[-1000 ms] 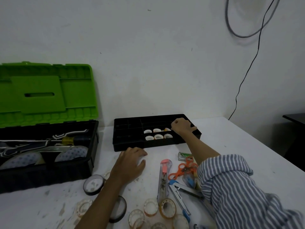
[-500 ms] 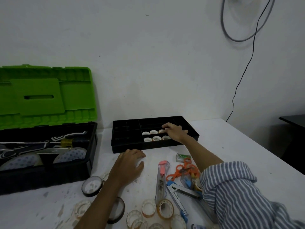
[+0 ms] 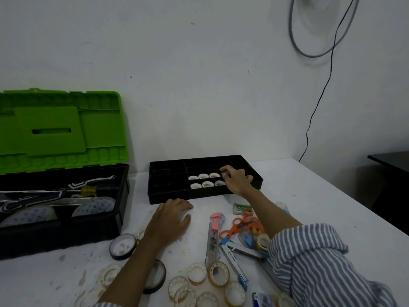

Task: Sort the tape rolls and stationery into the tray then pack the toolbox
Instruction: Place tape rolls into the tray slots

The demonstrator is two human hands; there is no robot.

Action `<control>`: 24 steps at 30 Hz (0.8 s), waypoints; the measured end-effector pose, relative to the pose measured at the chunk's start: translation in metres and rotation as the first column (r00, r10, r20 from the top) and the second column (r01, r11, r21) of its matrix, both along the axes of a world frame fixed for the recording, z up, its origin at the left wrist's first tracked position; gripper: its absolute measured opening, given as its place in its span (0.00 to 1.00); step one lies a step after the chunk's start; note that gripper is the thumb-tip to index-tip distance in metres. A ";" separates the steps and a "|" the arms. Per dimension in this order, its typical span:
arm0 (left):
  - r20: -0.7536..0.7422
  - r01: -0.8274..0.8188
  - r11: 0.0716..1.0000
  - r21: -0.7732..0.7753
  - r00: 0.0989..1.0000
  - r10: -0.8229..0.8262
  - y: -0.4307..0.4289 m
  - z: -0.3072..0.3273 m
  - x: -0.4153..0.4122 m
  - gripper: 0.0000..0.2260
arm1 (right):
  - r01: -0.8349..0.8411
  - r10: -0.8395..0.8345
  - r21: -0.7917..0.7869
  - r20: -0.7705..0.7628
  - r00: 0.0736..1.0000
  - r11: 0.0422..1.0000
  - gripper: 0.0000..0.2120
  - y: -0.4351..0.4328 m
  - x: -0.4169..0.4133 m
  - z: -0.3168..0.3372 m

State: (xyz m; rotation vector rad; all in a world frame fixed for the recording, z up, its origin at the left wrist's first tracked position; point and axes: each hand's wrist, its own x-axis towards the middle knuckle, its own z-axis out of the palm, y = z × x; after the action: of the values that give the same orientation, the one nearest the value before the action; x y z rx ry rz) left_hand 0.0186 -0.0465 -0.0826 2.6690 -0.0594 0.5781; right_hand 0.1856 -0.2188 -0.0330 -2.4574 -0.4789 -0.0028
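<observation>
My right hand (image 3: pixel 236 180) has slid left along tray (image 3: pixel 254 173), fingers curled at small tape rolls (image 3: pixel 203 176), grip unclear; left hand (image 3: pixel 170 220) stays flat, empty, on counter (image 3: pixel 321 196). More rolls await.

The person wore a shirt with thin blue-grey and white stripes. Its right sleeve (image 3: pixel 314 262) was pushed up in loose, bunched folds, leaving the forearm bare. A sliver of the same striped cloth, the left sleeve (image 3: pixel 104 304), showed at the frame's near edge. Both hands were bare, without rings.
</observation>
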 end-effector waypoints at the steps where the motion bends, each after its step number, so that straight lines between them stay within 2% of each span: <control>1: -0.003 0.001 1.000 0.002 1.000 -0.001 0.000 0.000 -0.001 0.26 | -0.004 0.004 0.000 0.023 1.000 1.000 0.14 -0.004 -0.003 0.002; 4: -0.002 0.001 1.000 0.002 1.000 -0.001 0.000 0.000 -0.001 0.27 | 0.004 -0.005 0.014 0.038 0.999 1.000 0.12 -0.019 -0.007 0.010; 8: 0.010 0.006 1.000 -0.007 1.000 -0.006 0.001 0.001 -0.003 0.26 | -0.036 0.034 -0.032 -0.061 0.998 0.999 0.05 -0.040 -0.008 0.019; 15: 0.010 0.014 1.000 -0.011 1.000 -0.014 0.000 0.004 -0.003 0.21 | -0.151 0.147 -0.021 -0.112 0.983 0.988 0.07 -0.066 -0.010 0.030; 18: 0.009 0.016 1.000 -0.008 1.000 -0.016 0.000 0.003 -0.003 0.20 | -0.222 0.180 -0.158 -0.241 0.954 0.962 0.08 -0.077 -0.016 0.037; 21: 0.008 0.019 1.000 0.005 1.000 -0.019 0.000 0.004 -0.003 0.25 | -0.248 0.103 -0.355 -0.381 0.919 0.902 0.11 -0.085 -0.019 0.044; 24: 0.012 0.023 1.000 0.008 1.000 -0.023 0.001 0.002 -0.003 0.27 | -0.288 0.031 -0.485 -0.470 0.882 0.826 0.08 -0.094 -0.024 0.049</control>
State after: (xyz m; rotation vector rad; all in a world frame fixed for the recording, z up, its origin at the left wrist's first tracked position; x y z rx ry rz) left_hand 0.0159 -0.0457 -0.0806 2.6689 -0.0955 0.5885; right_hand 0.1618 -0.3130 0.0156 -2.8241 -0.5352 0.8698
